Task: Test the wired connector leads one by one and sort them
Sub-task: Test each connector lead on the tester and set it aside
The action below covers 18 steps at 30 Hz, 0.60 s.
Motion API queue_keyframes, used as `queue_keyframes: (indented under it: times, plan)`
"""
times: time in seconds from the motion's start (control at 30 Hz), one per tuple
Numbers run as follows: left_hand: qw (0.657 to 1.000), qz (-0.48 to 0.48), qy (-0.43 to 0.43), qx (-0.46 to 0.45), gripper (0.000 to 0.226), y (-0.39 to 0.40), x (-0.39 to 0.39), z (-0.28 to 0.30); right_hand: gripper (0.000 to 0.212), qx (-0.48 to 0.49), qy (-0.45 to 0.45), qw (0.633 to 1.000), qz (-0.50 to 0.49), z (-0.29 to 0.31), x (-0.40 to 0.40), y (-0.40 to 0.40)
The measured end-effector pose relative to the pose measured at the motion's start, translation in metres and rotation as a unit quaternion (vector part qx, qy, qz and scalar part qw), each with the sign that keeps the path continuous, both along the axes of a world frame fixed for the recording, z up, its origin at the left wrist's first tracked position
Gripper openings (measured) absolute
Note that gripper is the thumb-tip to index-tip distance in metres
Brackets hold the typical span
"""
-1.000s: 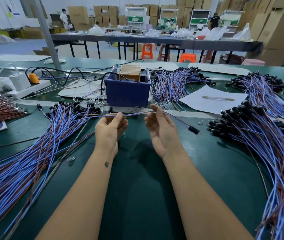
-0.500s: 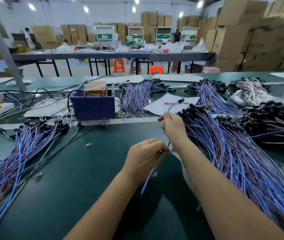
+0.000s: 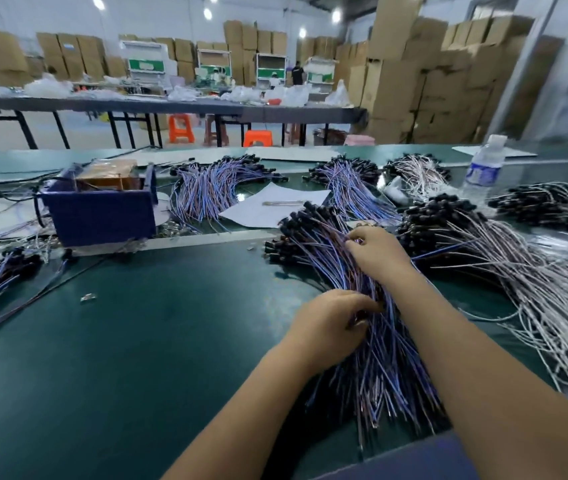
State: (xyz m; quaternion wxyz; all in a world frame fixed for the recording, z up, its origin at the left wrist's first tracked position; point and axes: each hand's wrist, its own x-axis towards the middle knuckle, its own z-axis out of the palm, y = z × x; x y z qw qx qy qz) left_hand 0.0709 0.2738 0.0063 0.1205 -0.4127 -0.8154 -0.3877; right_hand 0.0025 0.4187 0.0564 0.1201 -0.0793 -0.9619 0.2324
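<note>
Both hands are in the blue-and-brown lead pile (image 3: 372, 327) on the right half of the green worktop (image 3: 137, 341). The right hand (image 3: 376, 251) rests on the pile just behind the black connector heads (image 3: 310, 220), fingers curled down among the wires; whether its grip has closed on one lead I cannot tell. The left hand (image 3: 331, 323) lies nearer the bare tail ends, fingers bent into the strands, seemingly pinching a few.

The leads look light, thin and limp, so a single one will likely sag and snag its neighbours when drawn out. The moulded connector is the only stiff part and the best hold; a second pinch farther along the wire would keep it straight. Pulling along the lay of the pile, not across it, should avoid tangles. A blue box (image 3: 102, 213) stands well apart to the left.
</note>
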Motion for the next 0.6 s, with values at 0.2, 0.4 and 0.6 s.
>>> queue_keyframes:
  times: [0.2, 0.4, 0.6]
  plan:
    - [0.977, 0.090, -0.093, 0.167, 0.024, -0.031, 0.001, 0.006, 0.048, 0.054, 0.085, 0.992, -0.073, -0.001, -0.002, -0.035]
    - [0.935, 0.199, -0.118, 0.268, 0.024, -0.103, -0.011, 0.011, 0.042, -0.014, 0.134, 0.990, 0.035, -0.004, -0.007, -0.143]
    - [0.887, 0.381, -0.082, 0.248, 0.019, -0.214, -0.024, 0.003, 0.036, -0.128, 0.048, 0.975, 0.175, -0.029, -0.017, -0.268]
